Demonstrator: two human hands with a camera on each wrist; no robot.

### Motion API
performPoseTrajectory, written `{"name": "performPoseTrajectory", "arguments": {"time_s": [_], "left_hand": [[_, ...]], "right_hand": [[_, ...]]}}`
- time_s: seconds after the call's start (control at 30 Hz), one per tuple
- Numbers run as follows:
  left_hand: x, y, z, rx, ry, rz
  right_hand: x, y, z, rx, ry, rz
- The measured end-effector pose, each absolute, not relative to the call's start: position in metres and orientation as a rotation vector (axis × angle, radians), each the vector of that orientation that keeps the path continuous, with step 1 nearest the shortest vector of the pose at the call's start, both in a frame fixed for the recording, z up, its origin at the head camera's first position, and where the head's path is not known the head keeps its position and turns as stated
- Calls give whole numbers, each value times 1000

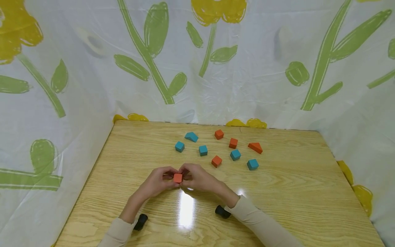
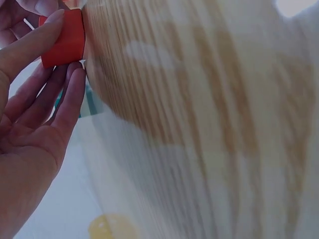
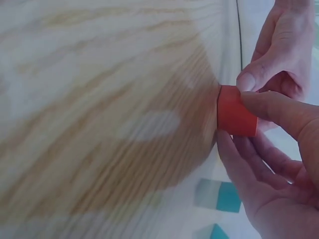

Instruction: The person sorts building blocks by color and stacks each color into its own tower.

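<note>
Between both hands, on the wooden table, is a red cube (image 1: 177, 178). My left hand (image 1: 158, 182) pinches its left side, with the thumb on the near part of the red cube (image 2: 67, 40) in the left wrist view. From the other side my right hand (image 1: 199, 178) grips the same block, thumb and fingers on opposite faces of the red cube (image 3: 234, 114) in the right wrist view. The fingertips of the two hands nearly meet around it. Part of the cube is hidden behind the fingers.
Beyond the hands lie loose blocks: red cubes (image 1: 216, 161), several blue cubes (image 1: 235, 155), a blue triangular block (image 1: 191, 137) and a red triangular block (image 1: 255, 147). A white flowered curtain (image 1: 247, 85) encloses the back and sides of the wooden table (image 1: 296, 192).
</note>
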State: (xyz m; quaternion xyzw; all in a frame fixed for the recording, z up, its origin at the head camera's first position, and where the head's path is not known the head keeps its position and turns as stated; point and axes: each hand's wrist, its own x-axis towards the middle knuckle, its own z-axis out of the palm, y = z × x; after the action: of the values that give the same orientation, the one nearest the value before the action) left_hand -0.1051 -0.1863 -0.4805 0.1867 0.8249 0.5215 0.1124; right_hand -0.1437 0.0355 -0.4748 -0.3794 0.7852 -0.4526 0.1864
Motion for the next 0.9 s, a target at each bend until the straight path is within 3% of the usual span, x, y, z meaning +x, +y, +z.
{"name": "performPoseTrajectory", "arguments": {"time_s": [0.3, 0.9], "left_hand": [[-104, -191, -480, 528, 2425, 1530], [-107, -192, -479, 554, 2432, 1505]], "right_hand": [[-144, 34, -472, -1070, 2274, -1186], [-163, 83, -455, -1109, 2495, -1111]]}}
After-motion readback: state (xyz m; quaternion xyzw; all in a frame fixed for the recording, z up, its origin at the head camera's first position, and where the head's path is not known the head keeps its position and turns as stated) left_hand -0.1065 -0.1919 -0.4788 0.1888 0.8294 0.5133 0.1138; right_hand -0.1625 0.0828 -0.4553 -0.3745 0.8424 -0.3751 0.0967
